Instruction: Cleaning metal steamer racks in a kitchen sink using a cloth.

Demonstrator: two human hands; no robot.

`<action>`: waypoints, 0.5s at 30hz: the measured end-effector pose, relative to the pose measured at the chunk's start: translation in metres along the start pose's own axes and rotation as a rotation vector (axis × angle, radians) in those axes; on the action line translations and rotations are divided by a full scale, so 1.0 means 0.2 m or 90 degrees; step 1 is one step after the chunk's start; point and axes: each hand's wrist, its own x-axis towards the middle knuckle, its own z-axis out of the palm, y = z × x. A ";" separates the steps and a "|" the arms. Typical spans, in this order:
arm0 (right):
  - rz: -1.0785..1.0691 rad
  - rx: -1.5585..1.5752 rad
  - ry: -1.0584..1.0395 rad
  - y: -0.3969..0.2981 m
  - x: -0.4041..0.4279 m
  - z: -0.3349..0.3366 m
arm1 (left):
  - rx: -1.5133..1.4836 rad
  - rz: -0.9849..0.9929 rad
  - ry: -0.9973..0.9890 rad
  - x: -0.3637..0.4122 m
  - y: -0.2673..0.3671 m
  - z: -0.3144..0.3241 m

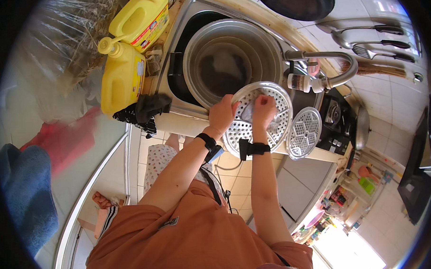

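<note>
My left hand (222, 114) grips the rim of a round perforated metal steamer tray (281, 112), which is tilted over the front edge of the sink. Against the tray's inner face is my right hand (265, 109), fingers curled; a greyish, blurred thing shows beside it, perhaps a scrubber or cloth. A large metal pot (213, 60) with some water in it stands in the sink basin, just beyond the tray. To the right of the tray leans a smaller perforated steamer plate (303, 133).
Two yellow jugs (122, 79) stand left of the sink (168, 97), near a black plastic bag (154, 107). A curved faucet (352, 67) reaches in from the right. Beyond lies a gas stove (334, 119). A frying pan (298, 3) and utensils hang on the tiled wall.
</note>
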 end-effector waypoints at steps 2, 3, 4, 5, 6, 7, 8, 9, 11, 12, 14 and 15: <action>0.085 -0.015 0.021 -0.02 0.01 0.00 | 0.013 -0.018 -0.045 0.01 0.02 -0.01; 0.083 -0.015 0.019 -0.03 -0.01 0.01 | 0.013 -0.020 -0.044 0.00 0.02 -0.01; -0.006 0.032 -0.024 -0.04 -0.03 0.02 | 0.014 -0.030 -0.048 0.01 0.03 -0.02; -0.095 0.079 -0.066 -0.06 -0.06 0.03 | 0.015 -0.039 -0.052 0.01 0.03 -0.02; -0.133 0.132 -0.079 -0.08 -0.10 0.04 | 0.016 -0.042 -0.051 0.00 0.02 -0.01; -0.132 0.133 -0.082 -0.07 -0.09 0.04 | 0.004 -0.022 -0.036 0.00 0.02 0.00; -0.122 0.082 -0.038 -0.04 -0.07 0.05 | -0.008 -0.003 -0.020 0.00 0.02 0.00; -0.110 0.031 0.007 -0.05 -0.06 0.04 | -0.007 -0.004 -0.020 0.00 0.02 0.01; -0.056 0.024 0.009 -0.06 -0.04 0.03 | 0.008 -0.012 -0.043 -0.01 0.01 0.01; -0.058 0.050 -0.006 -0.06 -0.03 0.04 | 0.006 -0.012 -0.043 0.00 0.02 0.01; -0.118 0.044 -0.054 -0.06 -0.05 0.02 | 0.046 -0.049 -0.068 0.00 0.03 0.00; -0.119 0.043 -0.056 -0.05 -0.05 0.02 | 0.045 -0.051 -0.068 0.00 0.02 0.01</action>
